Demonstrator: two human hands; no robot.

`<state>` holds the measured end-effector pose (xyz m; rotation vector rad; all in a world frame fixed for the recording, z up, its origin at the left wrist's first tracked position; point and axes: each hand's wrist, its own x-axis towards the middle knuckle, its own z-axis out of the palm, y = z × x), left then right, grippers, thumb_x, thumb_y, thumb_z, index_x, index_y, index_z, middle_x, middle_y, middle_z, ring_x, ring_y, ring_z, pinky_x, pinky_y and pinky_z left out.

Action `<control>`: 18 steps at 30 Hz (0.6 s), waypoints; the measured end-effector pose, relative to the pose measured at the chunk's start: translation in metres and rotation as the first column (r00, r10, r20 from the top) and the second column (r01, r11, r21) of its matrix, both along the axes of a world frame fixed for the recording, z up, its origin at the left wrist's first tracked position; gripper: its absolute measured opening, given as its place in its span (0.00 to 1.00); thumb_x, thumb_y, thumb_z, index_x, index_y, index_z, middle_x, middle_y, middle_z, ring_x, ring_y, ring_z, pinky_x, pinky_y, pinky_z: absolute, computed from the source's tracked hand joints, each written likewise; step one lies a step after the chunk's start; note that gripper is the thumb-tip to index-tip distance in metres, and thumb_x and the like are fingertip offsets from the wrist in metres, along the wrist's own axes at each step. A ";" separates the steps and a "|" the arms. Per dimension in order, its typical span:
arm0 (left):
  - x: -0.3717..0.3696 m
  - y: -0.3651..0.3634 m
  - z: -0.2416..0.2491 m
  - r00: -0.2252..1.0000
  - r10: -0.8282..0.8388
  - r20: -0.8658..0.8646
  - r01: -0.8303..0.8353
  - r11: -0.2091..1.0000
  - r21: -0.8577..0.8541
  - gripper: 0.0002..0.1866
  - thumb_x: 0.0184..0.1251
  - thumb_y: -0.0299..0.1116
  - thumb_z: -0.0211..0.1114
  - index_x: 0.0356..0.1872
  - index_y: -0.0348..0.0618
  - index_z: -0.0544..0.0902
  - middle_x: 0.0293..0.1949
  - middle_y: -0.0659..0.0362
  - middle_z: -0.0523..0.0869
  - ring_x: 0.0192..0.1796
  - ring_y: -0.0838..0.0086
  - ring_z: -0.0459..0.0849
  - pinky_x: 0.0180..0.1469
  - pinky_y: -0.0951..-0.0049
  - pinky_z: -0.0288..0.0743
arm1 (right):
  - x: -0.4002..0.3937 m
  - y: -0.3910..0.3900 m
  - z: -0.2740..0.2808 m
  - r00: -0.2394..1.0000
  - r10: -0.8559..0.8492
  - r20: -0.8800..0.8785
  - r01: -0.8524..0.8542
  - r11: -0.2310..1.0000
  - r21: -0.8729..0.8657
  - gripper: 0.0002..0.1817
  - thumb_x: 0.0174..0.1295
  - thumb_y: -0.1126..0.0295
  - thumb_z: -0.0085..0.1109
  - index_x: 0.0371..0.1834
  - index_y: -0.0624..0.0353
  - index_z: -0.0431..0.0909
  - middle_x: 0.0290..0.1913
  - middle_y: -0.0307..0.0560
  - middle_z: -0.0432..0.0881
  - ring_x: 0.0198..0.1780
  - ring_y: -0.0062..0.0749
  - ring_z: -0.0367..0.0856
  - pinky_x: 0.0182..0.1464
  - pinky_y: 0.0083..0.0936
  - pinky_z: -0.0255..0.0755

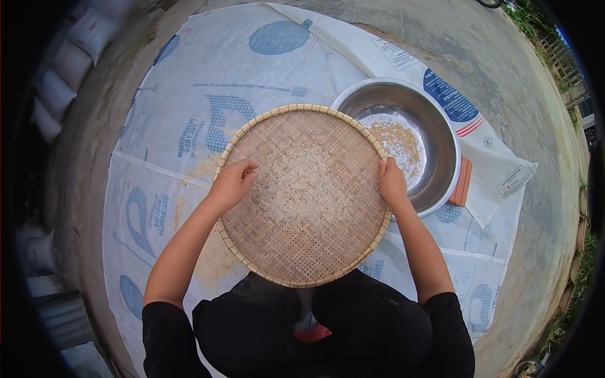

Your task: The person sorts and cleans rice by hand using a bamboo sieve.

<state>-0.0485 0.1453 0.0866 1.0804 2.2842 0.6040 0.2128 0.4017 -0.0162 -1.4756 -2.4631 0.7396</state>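
A round woven tray (315, 264) with a bound rim is held level above my lap, with pale grains (305, 189) spread over its middle. My left hand (234, 183) is at the tray's left edge, its fingers curled over the inner side near the rim; a few grains cling to the skin. On the opposite side my right hand (392, 181) grips the rim, thumb on top and the other fingers hidden beneath. Behind the tray's right side stands a metal basin (435, 145), partly covered by it, with yellowish grains (403, 142) on its bottom.
A printed white sheet (170, 113) covers the ground, with scattered pale husks (214, 258) at the left. Reddish bricks (462, 183) lie beside the basin's right side. Filled sacks (72, 63) line the far left. Plants (535, 25) grow along the right edge.
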 end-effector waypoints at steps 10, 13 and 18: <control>0.032 -0.032 -0.051 0.979 -0.043 -0.197 0.054 0.997 0.050 0.04 0.54 0.27 0.62 0.29 0.40 0.76 0.32 0.54 0.78 0.41 0.60 0.77 0.42 0.63 0.72 | -0.002 -0.003 0.006 0.999 -0.001 0.033 0.001 1.000 -0.015 0.16 0.66 0.57 0.41 0.38 0.61 0.68 0.31 0.66 0.79 0.36 0.63 0.77 0.38 0.52 0.69; 0.033 -0.032 -0.055 0.965 -0.042 -0.258 0.051 0.998 0.027 0.04 0.54 0.27 0.61 0.29 0.41 0.75 0.33 0.54 0.78 0.42 0.59 0.76 0.42 0.62 0.72 | -0.002 0.000 0.007 0.999 -0.014 0.030 0.013 1.000 0.019 0.16 0.66 0.58 0.41 0.38 0.61 0.67 0.31 0.66 0.79 0.36 0.63 0.77 0.38 0.52 0.69; 0.037 -0.032 -0.054 0.950 -0.076 -0.303 0.059 0.996 -0.064 0.03 0.55 0.29 0.60 0.30 0.43 0.76 0.35 0.54 0.78 0.44 0.59 0.76 0.43 0.61 0.72 | -0.002 -0.003 0.010 0.999 -0.012 0.045 0.011 1.000 0.007 0.16 0.67 0.58 0.41 0.38 0.62 0.67 0.29 0.66 0.78 0.34 0.62 0.78 0.37 0.52 0.69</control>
